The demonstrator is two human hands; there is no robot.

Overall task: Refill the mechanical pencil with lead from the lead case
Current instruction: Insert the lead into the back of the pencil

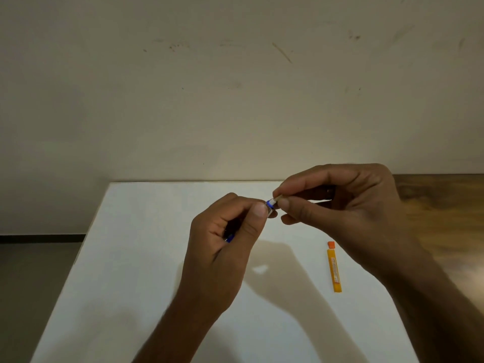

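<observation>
My left hand [222, 247] is wrapped around a blue mechanical pencil [269, 204], held above the white table; most of the barrel is hidden in the fist, with a blue bit showing low by the fingers. My right hand [337, 203] pinches a small white piece, apparently the eraser or cap, at the pencil's top end between thumb and forefinger. The orange lead case [334, 271] lies flat on the table, to the right, below my right hand, its orange cap end pointing away from me.
The white table [146, 258] meets a pale wall at its far edge. A wooden surface [445, 205] runs along its right side, and dark floor [31, 284] lies to the left.
</observation>
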